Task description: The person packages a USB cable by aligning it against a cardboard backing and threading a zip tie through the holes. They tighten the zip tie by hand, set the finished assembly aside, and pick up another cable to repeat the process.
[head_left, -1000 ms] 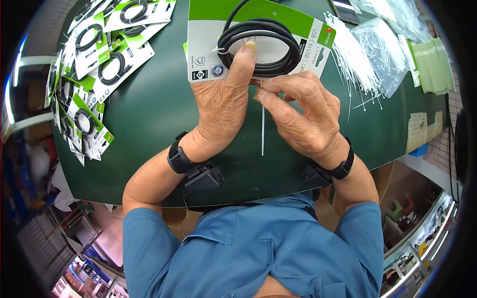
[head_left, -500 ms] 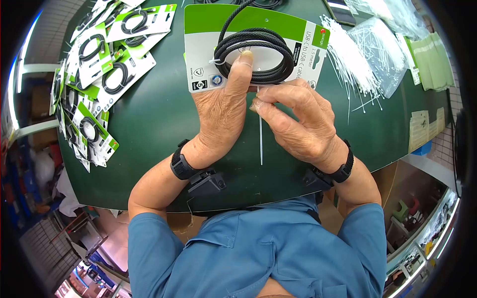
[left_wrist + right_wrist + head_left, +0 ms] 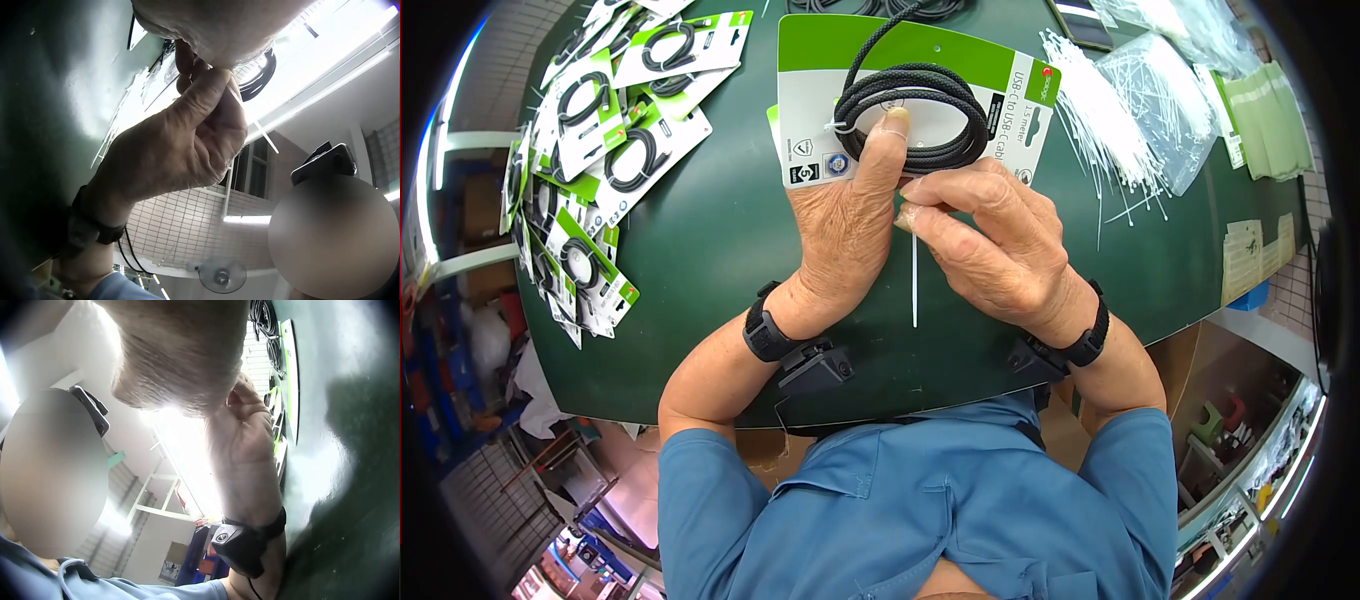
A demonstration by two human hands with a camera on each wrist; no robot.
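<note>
My left hand (image 3: 845,225) holds a green and white packaging card (image 3: 825,55) upright, its thumb pressed through the middle of a coiled black braided USB-C cable (image 3: 977,120) on the card's front. A small white tie loops round the coil's left side. Just below the card's lower edge, my right hand (image 3: 1000,240) pinches a white cable tie (image 3: 915,285) between thumb and forefinger, and its tail hangs down. The left wrist view shows the right hand (image 3: 181,137) close against the left, with the tie's tail (image 3: 265,134) sticking out. The tie's upper end is hidden.
A pile of carded cables (image 3: 585,100) covers the table's left side. On the right lie many loose white cable ties (image 3: 1100,120), a plastic bag of ties (image 3: 1165,110) and green packets (image 3: 1272,130). More black cable coils (image 3: 925,10) lie at the back.
My right hand and the cable tie have shifted a little left, nearer the left hand. The left hand keeps its grip on the card and coil.
</note>
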